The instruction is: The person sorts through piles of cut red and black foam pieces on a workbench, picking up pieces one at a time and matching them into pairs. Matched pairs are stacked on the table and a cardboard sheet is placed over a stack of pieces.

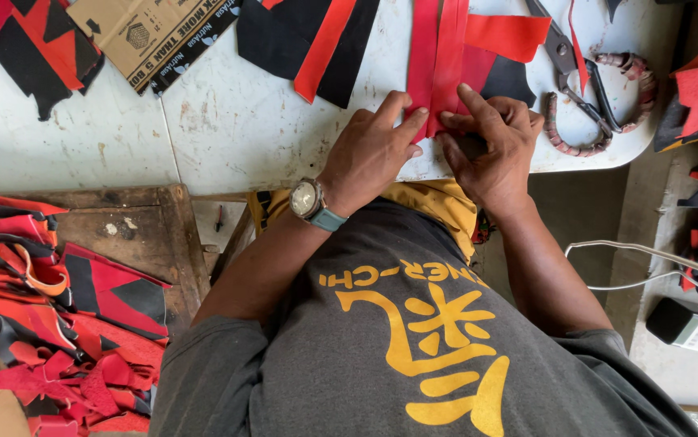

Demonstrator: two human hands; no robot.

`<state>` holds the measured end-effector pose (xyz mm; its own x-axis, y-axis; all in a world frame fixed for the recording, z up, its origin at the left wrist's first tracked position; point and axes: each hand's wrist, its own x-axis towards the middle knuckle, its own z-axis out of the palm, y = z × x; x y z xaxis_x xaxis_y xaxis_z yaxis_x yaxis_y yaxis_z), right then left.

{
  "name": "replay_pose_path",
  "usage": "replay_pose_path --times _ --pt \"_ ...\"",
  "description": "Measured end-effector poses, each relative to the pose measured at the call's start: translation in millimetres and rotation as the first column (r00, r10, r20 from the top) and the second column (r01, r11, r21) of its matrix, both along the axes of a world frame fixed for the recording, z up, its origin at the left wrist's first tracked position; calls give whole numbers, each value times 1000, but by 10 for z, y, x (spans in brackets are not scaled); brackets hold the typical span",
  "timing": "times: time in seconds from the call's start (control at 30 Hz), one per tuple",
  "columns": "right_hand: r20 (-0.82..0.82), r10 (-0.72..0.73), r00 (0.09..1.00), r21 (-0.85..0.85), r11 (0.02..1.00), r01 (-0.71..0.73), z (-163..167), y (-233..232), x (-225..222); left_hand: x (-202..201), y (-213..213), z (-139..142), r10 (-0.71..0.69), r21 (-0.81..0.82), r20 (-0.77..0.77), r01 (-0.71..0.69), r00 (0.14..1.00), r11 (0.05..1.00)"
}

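Both my hands rest on a stack of red fabric strips (438, 57) lying on a worn white table (228, 121). My left hand (373, 150), with a wristwatch on the wrist, pinches the strips' near end with thumb and fingers. My right hand (490, 146) presses the same end from the right, index finger laid across the red fabric. A black fabric piece (509, 81) lies under the strips.
Large scissors (583, 89) with wrapped handles lie to the right on the table. Black-and-red fabric pieces (308, 40) and a cardboard piece (151, 32) sit at the far edge. A heap of red and black scraps (50, 316) is piled at lower left beside a wooden bench (147, 231).
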<state>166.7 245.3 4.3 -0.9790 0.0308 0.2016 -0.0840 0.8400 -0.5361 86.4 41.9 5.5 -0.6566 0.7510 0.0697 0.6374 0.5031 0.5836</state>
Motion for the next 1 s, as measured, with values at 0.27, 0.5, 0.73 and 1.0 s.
replay_pose_path --times 0.27,0.5,0.73,1.0 --pt "42 60 997 -27 998 -59 209 138 -179 -285 50 -36 -7 -6 135 8 991 1000" --pt "-10 103 995 98 990 -102 118 9 -357 -330 133 -87 53 -20 -141 -56 989 998" --pt "24 42 999 2 999 -42 90 -1 -233 -345 102 -72 54 -13 -14 -54 998 998" --pt "28 59 998 5 998 -59 24 -6 -289 -366 19 -138 18 93 -17 -17 1000 996"
